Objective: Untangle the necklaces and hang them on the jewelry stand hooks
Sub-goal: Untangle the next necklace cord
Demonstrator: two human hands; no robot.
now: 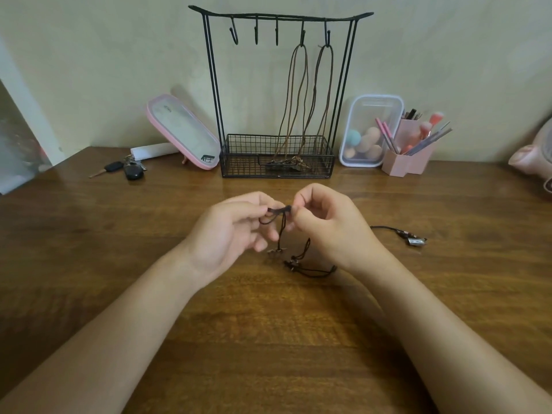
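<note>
My left hand [236,225] and my right hand [325,222] pinch a knotted dark cord necklace [280,225] between them, a little above the wooden table [268,324]. Its loose ends with small metal tips dangle down to the tabletop, and more cord lies under my right wrist. The cord runs out right of my right hand to a metal pendant [415,241] on the table. Behind stands the black wire jewelry stand [280,16]. Two brown cord necklaces [298,100] hang from its two right hooks into the wire basket. The three left hooks [256,34] are bare.
A pink-rimmed mirror [182,130] leans left of the stand, with car keys [125,170] in front of it. To the right are a clear box of makeup sponges [370,130] and a pink brush holder [409,156]. A pink object [534,156] sits at the far right edge.
</note>
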